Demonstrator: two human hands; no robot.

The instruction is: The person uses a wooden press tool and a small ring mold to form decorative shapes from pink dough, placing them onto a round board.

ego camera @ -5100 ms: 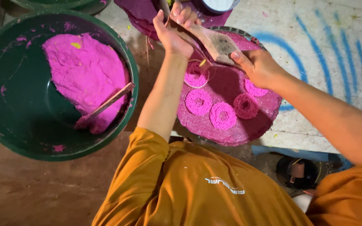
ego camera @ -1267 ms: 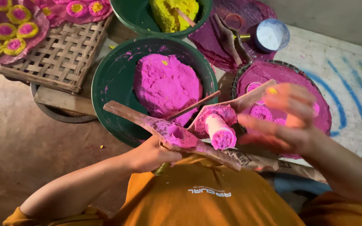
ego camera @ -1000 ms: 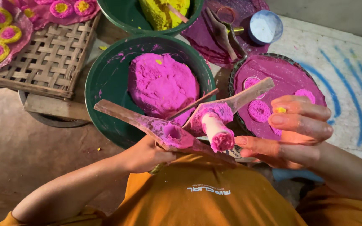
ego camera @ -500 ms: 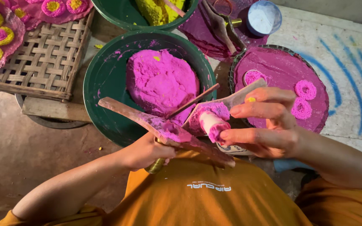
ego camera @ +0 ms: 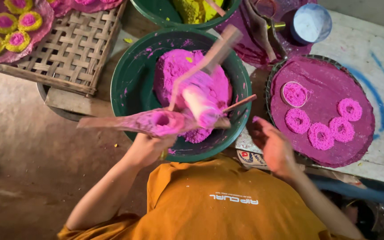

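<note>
The wooden press (ego camera: 156, 122) sits gripped in the left hand (ego camera: 150, 146) over the green basin (ego camera: 132, 80), right hand (ego camera: 272, 146) spread empty.

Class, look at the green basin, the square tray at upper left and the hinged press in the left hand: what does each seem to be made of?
Green basin: probably plastic, smooth with an even sheen and a moulded rim. Square tray: woven strips, likely bamboo or cane, matte and tan. Press, held in the left hand: apparently wood, dull and caked with pink paste; blur leaves it uncertain.

A green basin (ego camera: 130, 84) and round purple tray (ego camera: 365, 146) sit on the floor (ego camera: 18, 133).
</note>
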